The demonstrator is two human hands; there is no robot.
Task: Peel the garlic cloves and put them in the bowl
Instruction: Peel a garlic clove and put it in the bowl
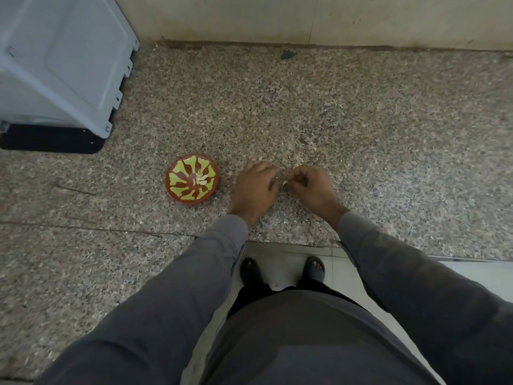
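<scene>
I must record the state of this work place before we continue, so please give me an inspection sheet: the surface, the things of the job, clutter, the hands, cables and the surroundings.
Surface: speckled granite counter, with a dark spot near the back wall.
Job's things: red bowl with green pattern stands left of the hands and holds a few pale peeled garlic cloves; a small pale piece, likely a garlic clove, sits between the two hands, blurred.
Clutter: nothing seen.
Hands: left hand and right hand meet over the counter, fingers curled on that piece.
Cables: nothing seen.
Surroundings: grey appliance at back left; pale wall behind; tiled floor and sandalled feet below.
</scene>
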